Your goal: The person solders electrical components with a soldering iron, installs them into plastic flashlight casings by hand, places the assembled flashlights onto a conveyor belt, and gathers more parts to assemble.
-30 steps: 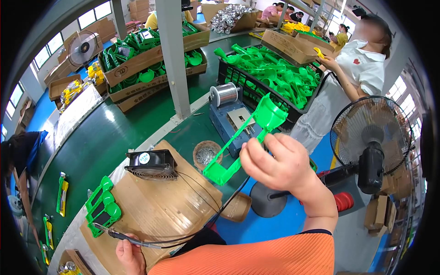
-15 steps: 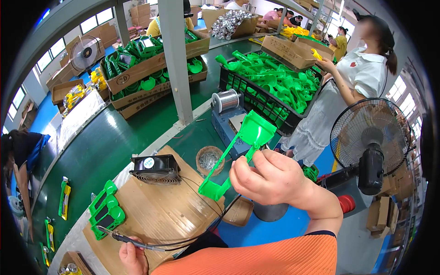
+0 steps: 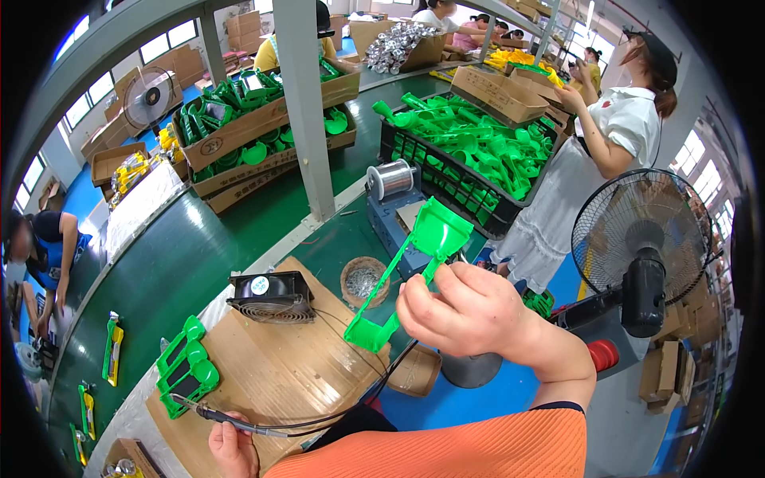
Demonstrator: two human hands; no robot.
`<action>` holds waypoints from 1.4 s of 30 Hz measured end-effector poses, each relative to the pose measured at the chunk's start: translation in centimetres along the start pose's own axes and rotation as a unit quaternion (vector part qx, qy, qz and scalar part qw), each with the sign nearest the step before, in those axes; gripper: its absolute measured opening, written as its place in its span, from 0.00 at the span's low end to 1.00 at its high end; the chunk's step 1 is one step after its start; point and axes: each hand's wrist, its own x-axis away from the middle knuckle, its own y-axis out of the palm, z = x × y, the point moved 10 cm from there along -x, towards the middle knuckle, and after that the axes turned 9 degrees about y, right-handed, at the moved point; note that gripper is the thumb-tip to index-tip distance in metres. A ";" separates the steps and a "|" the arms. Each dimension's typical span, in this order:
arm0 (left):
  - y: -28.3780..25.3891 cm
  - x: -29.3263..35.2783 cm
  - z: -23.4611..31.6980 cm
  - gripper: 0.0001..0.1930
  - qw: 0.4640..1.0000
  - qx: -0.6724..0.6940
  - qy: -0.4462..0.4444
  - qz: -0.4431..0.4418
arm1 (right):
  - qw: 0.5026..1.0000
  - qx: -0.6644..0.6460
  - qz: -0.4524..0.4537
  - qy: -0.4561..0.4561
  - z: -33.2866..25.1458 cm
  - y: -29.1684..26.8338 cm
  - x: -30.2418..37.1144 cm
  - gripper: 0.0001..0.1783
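My right hand (image 3: 462, 307) is closed on a green plastic frame (image 3: 442, 227), a long open part with a scoop-like cup at its upper end, raised above the bench. In my left hand (image 3: 231, 446), low at the front, is a soldering iron (image 3: 211, 412) with a dark cable. Its tip points left toward several green plastic housings (image 3: 187, 362) lying side by side on the cardboard sheet (image 3: 295, 382). A small black fan (image 3: 272, 296) stands at the sheet's far edge. Beside it sits a round bowl (image 3: 364, 280) of small metal parts.
A solder wire spool (image 3: 392, 179) sits on a blue box. Behind it is a black crate (image 3: 462, 179) full of green parts. A grey post (image 3: 304, 111) rises from the bench. At right are a pedestal fan (image 3: 644, 239) and a co-worker (image 3: 621, 119). Green-yellow pieces (image 3: 113, 348) lie on the green belt.
The green frame and my right hand have shifted very slightly left. My left hand stays nearly still with the soldering iron. Co-workers at left and right have changed posture.
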 end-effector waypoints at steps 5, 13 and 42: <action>-0.3 0.2 0.3 0.11 1.000 0.004 0.004 0.020 | 0.990 0.057 0.041 0.124 10.5 2.6 1.3 0.13; -0.9 -0.6 -0.6 0.11 1.000 0.017 -0.003 0.003 | 0.867 0.067 -0.258 0.421 30.5 17.6 19.5 0.11; 9.4 1.3 3.0 0.15 0.995 0.010 -0.039 -0.094 | 0.207 -0.857 -0.158 0.445 -27.0 8.7 1.4 0.36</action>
